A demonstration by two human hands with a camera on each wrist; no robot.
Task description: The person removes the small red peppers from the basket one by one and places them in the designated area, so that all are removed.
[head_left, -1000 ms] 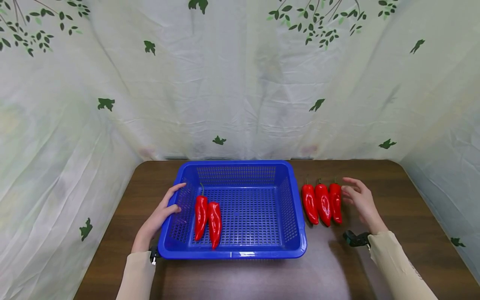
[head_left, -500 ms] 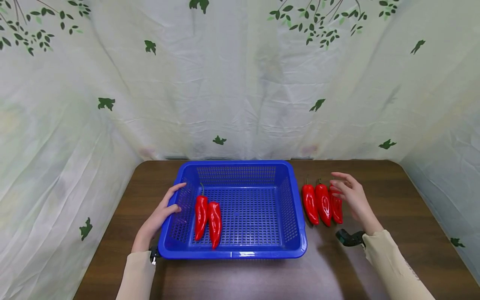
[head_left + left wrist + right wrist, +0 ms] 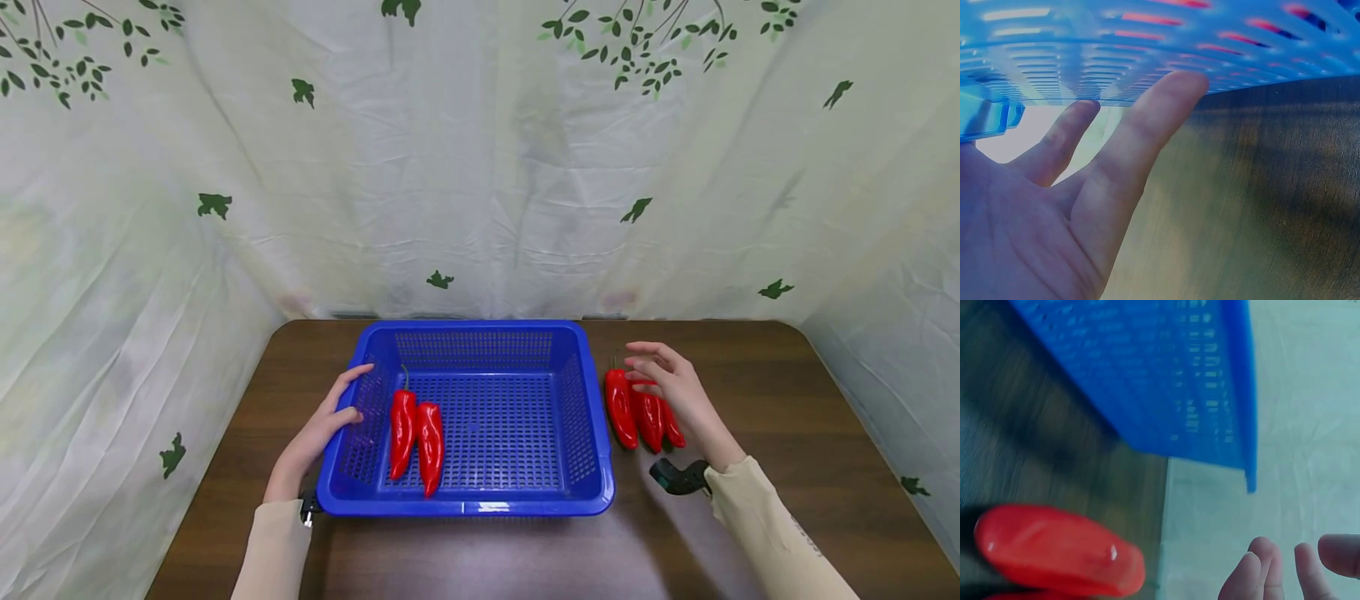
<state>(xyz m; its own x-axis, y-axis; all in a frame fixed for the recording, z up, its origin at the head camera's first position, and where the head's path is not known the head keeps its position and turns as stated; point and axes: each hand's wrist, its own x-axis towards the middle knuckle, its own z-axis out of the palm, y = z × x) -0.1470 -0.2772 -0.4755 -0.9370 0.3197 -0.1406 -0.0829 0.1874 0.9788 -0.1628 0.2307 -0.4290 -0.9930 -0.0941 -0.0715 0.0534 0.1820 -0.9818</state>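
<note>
Two red chili peppers (image 3: 416, 437) lie side by side in the left part of a blue plastic basket (image 3: 465, 508). My left hand (image 3: 318, 433) grips the basket's left rim; in the left wrist view, fingers (image 3: 1122, 156) lie against its slotted outer wall. Right of the basket, three more red peppers (image 3: 618, 408) rest in a row on the table. My right hand (image 3: 678, 392) hovers over the upper ends of the middle and right ones, partly hiding them. Its fingers are loosely bent and hold nothing. The right wrist view shows a red pepper (image 3: 1060, 550) below the basket.
The brown wooden table (image 3: 795, 417) extends right of the peppers and in front of the basket. A pale curtain (image 3: 480, 183) with leaf prints hangs behind and at both sides. A dark wrist camera (image 3: 678, 477) sits under the right wrist.
My right hand has moved left from beside the rightmost pepper to over the middle one. The left hand, basket and peppers stay practically where they were.
</note>
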